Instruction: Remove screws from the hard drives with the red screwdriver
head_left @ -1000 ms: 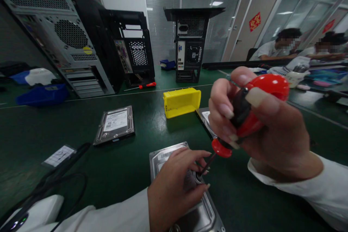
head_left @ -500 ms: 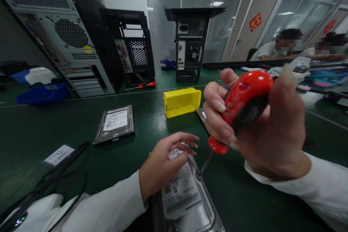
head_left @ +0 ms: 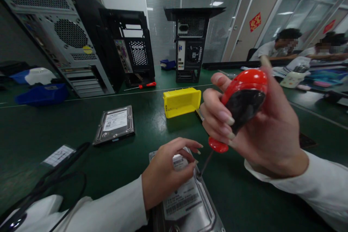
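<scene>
Right hand: the right hand [head_left: 261, 127] is wrapped tight around the red screwdriver [head_left: 239, 103], its tip down at the hard drive's right edge.
Left hand: the left hand [head_left: 165, 174] lies fingers spread on the hard drive [head_left: 187, 203] — pressing, clasping nothing — at the worktop's near edge.
Surface: dark green worktop [head_left: 122, 163]; second drive [head_left: 114, 124] and yellow bin [head_left: 181, 101] mid-table.
Room: computer cases [head_left: 190, 43] along the far edge — glass partitions behind.

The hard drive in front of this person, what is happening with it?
A person in white sleeves works on a hard drive lying on the green table. The left hand rests on its top. The right hand grips a red screwdriver, its tip at the drive's right edge. A second drive and a yellow bin lie behind.
</scene>
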A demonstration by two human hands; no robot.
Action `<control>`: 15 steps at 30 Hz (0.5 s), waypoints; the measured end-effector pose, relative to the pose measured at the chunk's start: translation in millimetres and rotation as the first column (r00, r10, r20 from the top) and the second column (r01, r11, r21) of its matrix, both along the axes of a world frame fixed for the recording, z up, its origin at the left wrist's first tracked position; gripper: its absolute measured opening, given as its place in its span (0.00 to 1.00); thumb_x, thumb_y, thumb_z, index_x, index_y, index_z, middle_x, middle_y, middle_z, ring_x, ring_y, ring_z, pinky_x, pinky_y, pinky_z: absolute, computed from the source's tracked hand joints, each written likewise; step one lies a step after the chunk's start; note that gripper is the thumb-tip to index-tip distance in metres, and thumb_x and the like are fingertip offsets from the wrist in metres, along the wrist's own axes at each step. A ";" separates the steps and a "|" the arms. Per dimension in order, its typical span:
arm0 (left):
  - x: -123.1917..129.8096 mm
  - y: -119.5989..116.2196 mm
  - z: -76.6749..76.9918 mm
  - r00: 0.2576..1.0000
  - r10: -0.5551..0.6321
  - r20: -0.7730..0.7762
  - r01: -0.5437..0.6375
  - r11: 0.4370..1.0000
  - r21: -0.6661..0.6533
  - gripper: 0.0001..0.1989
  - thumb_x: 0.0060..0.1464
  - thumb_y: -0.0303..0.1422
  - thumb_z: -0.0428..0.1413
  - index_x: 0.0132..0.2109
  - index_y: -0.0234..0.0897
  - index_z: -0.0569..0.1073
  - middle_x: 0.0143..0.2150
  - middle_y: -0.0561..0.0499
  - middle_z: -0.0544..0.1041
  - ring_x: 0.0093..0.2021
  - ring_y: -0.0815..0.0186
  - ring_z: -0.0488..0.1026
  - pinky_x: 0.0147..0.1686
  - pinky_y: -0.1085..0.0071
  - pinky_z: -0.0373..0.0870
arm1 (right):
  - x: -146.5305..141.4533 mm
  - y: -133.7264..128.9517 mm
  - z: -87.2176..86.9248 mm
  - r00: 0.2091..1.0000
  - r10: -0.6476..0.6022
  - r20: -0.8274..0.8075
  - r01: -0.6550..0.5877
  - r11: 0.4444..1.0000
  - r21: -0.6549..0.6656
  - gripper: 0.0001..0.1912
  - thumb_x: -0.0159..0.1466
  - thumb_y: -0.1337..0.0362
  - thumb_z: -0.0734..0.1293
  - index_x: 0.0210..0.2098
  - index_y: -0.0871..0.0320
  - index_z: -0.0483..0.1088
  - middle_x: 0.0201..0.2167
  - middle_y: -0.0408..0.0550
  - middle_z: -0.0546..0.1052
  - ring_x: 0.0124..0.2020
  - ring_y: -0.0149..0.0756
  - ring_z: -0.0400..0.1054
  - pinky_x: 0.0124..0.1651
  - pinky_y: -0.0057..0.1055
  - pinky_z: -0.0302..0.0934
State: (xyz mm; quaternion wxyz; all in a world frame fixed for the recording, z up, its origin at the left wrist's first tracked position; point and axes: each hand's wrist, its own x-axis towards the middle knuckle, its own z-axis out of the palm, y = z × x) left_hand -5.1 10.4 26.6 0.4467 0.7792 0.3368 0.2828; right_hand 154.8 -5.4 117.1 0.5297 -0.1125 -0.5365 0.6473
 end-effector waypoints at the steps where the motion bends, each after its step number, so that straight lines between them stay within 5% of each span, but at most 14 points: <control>1: -0.6 -0.4 -0.3 1.000 -0.013 -0.023 0.015 0.998 0.069 0.16 0.49 0.27 0.56 0.47 0.41 0.70 0.44 0.54 0.74 0.43 0.68 0.71 0.48 0.68 0.63 | 0.0 -1.3 -0.5 1.000 -0.003 0.016 0.003 1.000 -0.001 0.25 0.67 0.43 0.49 0.38 0.58 0.61 0.24 0.41 0.58 0.21 0.24 0.52 0.22 0.22 0.50; 4: -2.3 -1.7 -1.0 0.990 -0.026 -0.139 0.061 0.964 0.257 0.17 0.45 0.28 0.59 0.44 0.45 0.72 0.46 0.56 0.72 0.50 0.64 0.66 0.55 0.61 0.53 | 0.4 -4.9 -3.0 0.999 -0.015 0.049 0.014 1.000 0.010 0.17 0.61 0.48 0.64 0.37 0.56 0.63 0.26 0.40 0.57 0.21 0.23 0.51 0.22 0.22 0.49; 7: -3.9 -2.6 -1.5 0.976 -0.010 -0.215 0.076 0.951 0.300 0.10 0.45 0.30 0.59 0.38 0.47 0.74 0.46 0.57 0.71 0.50 0.64 0.65 0.56 0.59 0.46 | -0.4 -5.0 -3.8 0.999 -0.016 0.028 0.016 1.000 -0.018 0.15 0.60 0.52 0.67 0.37 0.55 0.64 0.30 0.41 0.60 0.24 0.23 0.54 0.24 0.21 0.54; 11: -5.4 -3.3 0.0 0.980 -0.044 -0.194 0.100 0.953 0.288 0.06 0.45 0.30 0.59 0.34 0.45 0.76 0.44 0.57 0.72 0.48 0.66 0.66 0.55 0.61 0.44 | -3.5 -0.9 -1.0 1.000 -0.005 -0.010 0.005 0.999 -0.045 0.21 0.67 0.47 0.54 0.40 0.59 0.65 0.33 0.44 0.62 0.29 0.25 0.59 0.32 0.23 0.60; 15: -7.0 -2.3 5.0 0.975 -0.092 -0.201 0.142 0.958 0.249 0.06 0.45 0.29 0.59 0.32 0.44 0.77 0.44 0.56 0.73 0.47 0.66 0.67 0.54 0.61 0.45 | -5.4 1.3 -0.5 1.000 -0.018 0.016 0.018 1.000 0.002 0.24 0.68 0.46 0.47 0.41 0.57 0.63 0.27 0.44 0.61 0.24 0.26 0.56 0.27 0.25 0.56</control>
